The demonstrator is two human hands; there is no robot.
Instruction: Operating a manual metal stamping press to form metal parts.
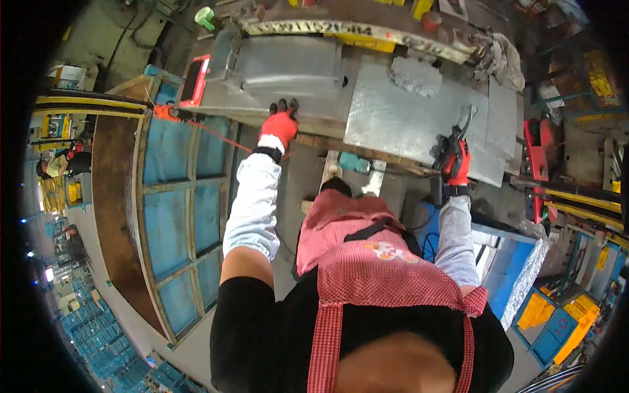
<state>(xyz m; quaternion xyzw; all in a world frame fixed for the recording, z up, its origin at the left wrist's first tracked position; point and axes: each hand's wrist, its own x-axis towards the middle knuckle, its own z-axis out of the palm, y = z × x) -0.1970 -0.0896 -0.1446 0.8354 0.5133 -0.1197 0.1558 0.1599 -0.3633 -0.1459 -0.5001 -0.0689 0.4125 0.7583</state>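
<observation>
My left hand (280, 126), in a red glove with dark fingertips, lies at the front edge of a grey metal worktop (262, 98). Its fingers are spread, with nothing in them. Just beyond it is a shiny stack of sheet metal (288, 62). My right hand (457, 160), in a red and black glove, is closed around a dark tool with a curved grey end (470, 118); its exact kind is unclear. Under that tool a large flat metal sheet (386, 111) reaches past the worktop's front edge. A crumpled grey piece (417, 76) rests on the sheet.
A marked pale bar (308, 27) runs along the worktop's back. Grey rags (501, 62) lie at the far right. A red-framed dark panel (194, 80) stands at the left end, near a blue wood-framed rack (173, 216). Red machine parts (537, 164) are at right. Another person (56, 167) is far left.
</observation>
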